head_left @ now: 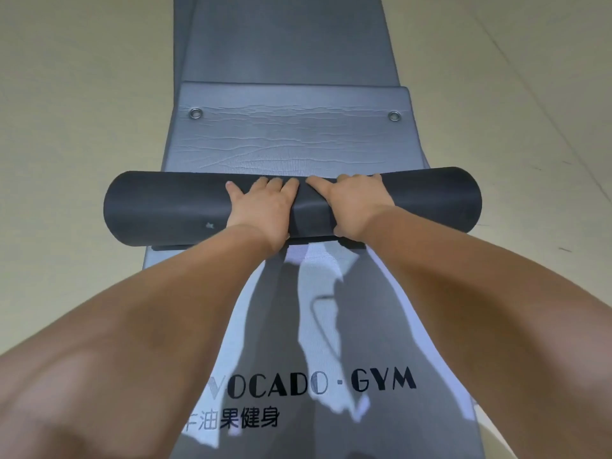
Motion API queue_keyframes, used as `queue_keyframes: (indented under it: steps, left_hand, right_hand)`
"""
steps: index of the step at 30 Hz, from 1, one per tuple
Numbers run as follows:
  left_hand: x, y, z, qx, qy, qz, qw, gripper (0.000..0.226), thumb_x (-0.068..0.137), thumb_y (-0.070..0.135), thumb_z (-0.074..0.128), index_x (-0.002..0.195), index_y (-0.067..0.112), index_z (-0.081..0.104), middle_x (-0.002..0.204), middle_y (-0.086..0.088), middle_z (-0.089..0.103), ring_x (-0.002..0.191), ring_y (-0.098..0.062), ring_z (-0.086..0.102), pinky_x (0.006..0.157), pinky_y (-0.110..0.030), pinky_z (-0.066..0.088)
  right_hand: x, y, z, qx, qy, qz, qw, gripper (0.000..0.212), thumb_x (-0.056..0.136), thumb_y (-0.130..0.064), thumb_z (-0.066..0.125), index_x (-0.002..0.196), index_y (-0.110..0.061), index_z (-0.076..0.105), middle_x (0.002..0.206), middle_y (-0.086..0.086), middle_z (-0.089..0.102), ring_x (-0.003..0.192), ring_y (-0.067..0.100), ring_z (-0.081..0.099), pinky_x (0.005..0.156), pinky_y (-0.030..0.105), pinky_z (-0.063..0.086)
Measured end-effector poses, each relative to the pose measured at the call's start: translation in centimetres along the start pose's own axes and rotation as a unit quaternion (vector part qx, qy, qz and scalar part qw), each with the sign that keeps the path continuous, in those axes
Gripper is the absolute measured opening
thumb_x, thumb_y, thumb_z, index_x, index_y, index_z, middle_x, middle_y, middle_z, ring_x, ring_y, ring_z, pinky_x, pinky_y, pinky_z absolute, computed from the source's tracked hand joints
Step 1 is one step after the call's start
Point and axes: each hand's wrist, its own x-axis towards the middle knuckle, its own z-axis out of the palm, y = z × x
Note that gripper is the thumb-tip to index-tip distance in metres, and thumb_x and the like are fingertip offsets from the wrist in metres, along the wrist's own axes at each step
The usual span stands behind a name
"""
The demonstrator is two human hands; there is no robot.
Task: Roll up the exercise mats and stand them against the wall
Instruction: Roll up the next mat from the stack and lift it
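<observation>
- Beige floor fills both sides, and no wall shows.
- Long grey mat lies flat and runs away from the person, with gym words printed on it.
- Second grey mat lies on top of it, farther off.
- Dark roll lies across the long grey mat, with its long way going left to right. A thin dark flap peeks out under its near side, so the rolling looks almost done.
- Left hand lies flat on the middle of the roll and presses down.
- Right hand is just beside it and holds the roll, with fingers over the top and thumb hooked on the near side.
- Both ends stick out far past the hands, so standing the roll up likely means sliding one hand toward an end.
- Small metal ring sits in one far corner of the second grey mat.
</observation>
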Motion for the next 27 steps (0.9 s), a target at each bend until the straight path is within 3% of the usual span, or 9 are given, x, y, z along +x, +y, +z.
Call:
queue_keyframes:
  steps: [3, 7, 15, 17, 20, 21, 23, 25, 27]
  left_hand:
    - [-1.6, 0.1, -0.1, 0.000, -0.010, 0.004, 1.000, 0.080, 0.082, 0.025, 0.075, 0.148, 0.027, 0.032, 0.135, 0.003, 0.052, 0.132, -0.025, 0.044, 0.109, -0.074, 0.025]
    - [-5.1, 0.5, 0.1, -0.001, -0.026, 0.010, 1.000, 0.068, 0.081, 0.027, 0.074, 0.140, 0.029, 0.039, 0.123, 0.005, 0.056, 0.121, -0.024, 0.050, 0.106, -0.067, 0.030]
    - [-12.1, 3.2, -0.3, -0.004, -0.111, 0.033, 0.993, 0.054, 0.075, 0.034, 0.076, 0.121, 0.029, 0.047, 0.092, 0.007, 0.060, 0.087, -0.021, 0.055, 0.078, -0.038, 0.035]
    - [-13.2, 3.3, -0.4, -0.035, -0.146, 0.043, 0.988, 0.057, 0.071, 0.040, 0.081, 0.115, 0.030, 0.047, 0.090, 0.010, 0.059, 0.085, -0.020, 0.054, 0.078, -0.038, 0.036]
    - [-14.1, 3.2, -0.4, -0.061, -0.158, 0.051, 0.984, 0.064, 0.067, 0.046, 0.086, 0.118, 0.032, 0.050, 0.096, 0.011, 0.060, 0.089, -0.018, 0.054, 0.079, -0.037, 0.036]
    - [-14.1, 3.0, -0.3, -0.076, -0.156, 0.050, 0.984, 0.067, 0.066, 0.047, 0.087, 0.121, 0.032, 0.052, 0.099, 0.011, 0.062, 0.091, -0.018, 0.055, 0.080, -0.038, 0.037]
    - [-13.6, 2.2, -0.2, -0.130, -0.153, 0.035, 0.979, 0.078, 0.063, 0.050, 0.090, 0.131, 0.036, 0.054, 0.110, 0.012, 0.066, 0.103, -0.019, 0.059, 0.088, -0.039, 0.042]
    - [-12.9, 1.3, -0.3, -0.172, -0.152, 0.018, 0.973, 0.092, 0.061, 0.054, 0.090, 0.142, 0.040, 0.050, 0.127, 0.012, 0.065, 0.119, -0.020, 0.059, 0.101, -0.042, 0.043]
    - [-12.4, 0.7, -0.1, -0.160, -0.143, 0.005, 0.977, 0.106, 0.063, 0.058, 0.089, 0.154, 0.040, 0.037, 0.152, 0.010, 0.050, 0.139, -0.022, 0.046, 0.116, -0.053, 0.030]
  right_hand:
    - [-1.7, -1.1, -0.1, -0.002, -0.011, -0.004, 1.000, 0.097, 0.081, -0.021, 0.079, 0.155, -0.039, 0.019, 0.093, 0.002, 0.051, 0.082, 0.029, 0.051, 0.081, 0.044, 0.040]
    - [-5.4, -2.7, 0.4, 0.022, -0.016, -0.013, 1.000, 0.081, 0.088, -0.020, 0.071, 0.153, -0.037, 0.026, 0.093, 0.001, 0.050, 0.089, 0.030, 0.058, 0.080, 0.042, 0.038]
    - [-11.7, -3.2, 1.4, 0.024, -0.122, -0.093, 0.988, 0.092, 0.081, -0.029, 0.079, 0.155, -0.043, 0.026, 0.088, -0.007, 0.056, 0.082, 0.023, 0.057, 0.072, 0.034, 0.047]
    - [-12.7, -2.9, 1.2, 0.050, -0.158, -0.108, 0.980, 0.098, 0.076, -0.034, 0.086, 0.155, -0.045, 0.029, 0.094, -0.007, 0.060, 0.089, 0.022, 0.059, 0.078, 0.036, 0.051]
    - [-13.6, -3.1, 1.7, 0.073, -0.177, -0.086, 0.978, 0.107, 0.075, -0.038, 0.089, 0.158, -0.046, 0.022, 0.125, 0.000, 0.062, 0.112, 0.027, 0.059, 0.100, 0.043, 0.050]
    - [-13.9, -3.2, 2.0, 0.077, -0.169, -0.076, 0.980, 0.114, 0.075, -0.041, 0.089, 0.161, -0.047, 0.013, 0.142, 0.003, 0.055, 0.126, 0.029, 0.054, 0.109, 0.047, 0.043]
    - [-14.6, -3.4, 2.6, 0.089, -0.136, -0.059, 0.985, 0.133, 0.072, -0.055, 0.088, 0.161, -0.049, -0.010, 0.172, 0.008, 0.012, 0.156, 0.034, 0.019, 0.126, 0.059, 0.014]
    - [-15.8, -3.6, 3.2, 0.093, -0.092, -0.047, 0.990, 0.145, 0.066, -0.076, 0.081, 0.155, -0.047, -0.030, 0.169, 0.005, -0.031, 0.158, 0.033, -0.022, 0.123, 0.066, -0.009]
    - [-16.9, -4.4, 4.4, 0.069, -0.042, -0.034, 0.996, 0.146, 0.065, -0.092, 0.066, 0.150, -0.040, -0.042, 0.162, 0.009, -0.045, 0.152, 0.037, -0.036, 0.120, 0.069, -0.014]
